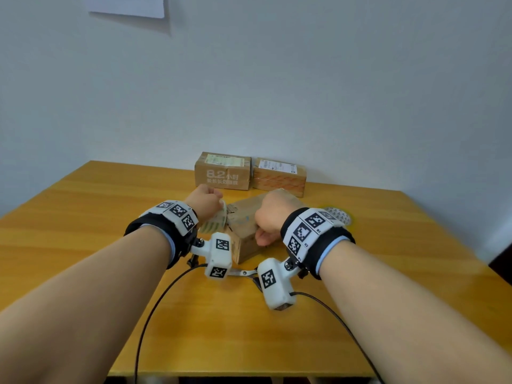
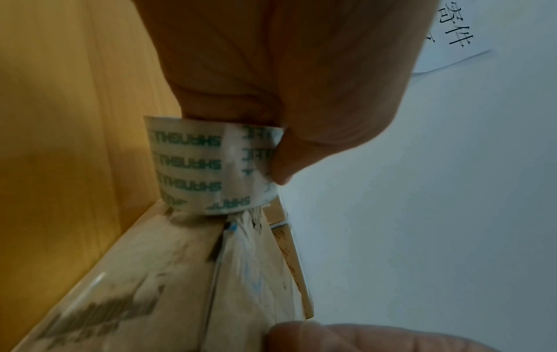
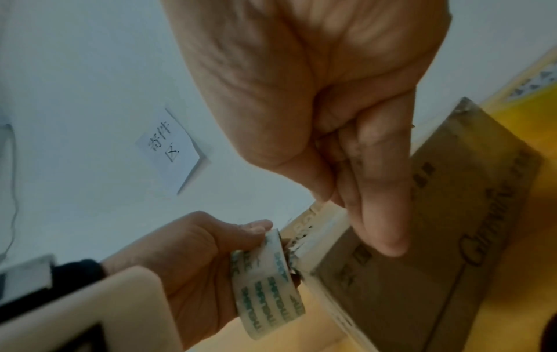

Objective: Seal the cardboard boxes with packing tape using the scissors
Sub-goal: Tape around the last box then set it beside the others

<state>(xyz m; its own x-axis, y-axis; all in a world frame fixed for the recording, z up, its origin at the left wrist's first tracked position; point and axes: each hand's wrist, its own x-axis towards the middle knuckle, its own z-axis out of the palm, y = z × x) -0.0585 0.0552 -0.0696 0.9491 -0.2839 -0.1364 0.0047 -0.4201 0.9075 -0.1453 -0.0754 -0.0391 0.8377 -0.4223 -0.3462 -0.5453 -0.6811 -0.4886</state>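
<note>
A small cardboard box (image 1: pixel 243 220) lies mid-table, turned at an angle. My left hand (image 1: pixel 214 202) grips a roll of clear packing tape (image 1: pixel 214 221) printed with green letters, held against the box's left end. The left wrist view shows the tape roll (image 2: pixel 208 166) touching the box (image 2: pixel 150 274) where torn old tape sits. My right hand (image 1: pixel 263 234) holds the box, its fingers curled over the top. Its thumb (image 3: pixel 382 214) presses flat on the near side of the box (image 3: pixel 452 238). The scissors (image 1: pixel 243 272) lie on the table in front of the box, mostly hidden by the wrist cameras.
Two more cardboard boxes (image 1: pixel 223 171) (image 1: pixel 279 176) stand side by side against the back wall. A round yellow-rimmed thing (image 1: pixel 339 216) lies right of my right wrist. The wooden table (image 1: pixel 83 217) ends close to me. A paper note (image 3: pixel 171 147) hangs on the wall.
</note>
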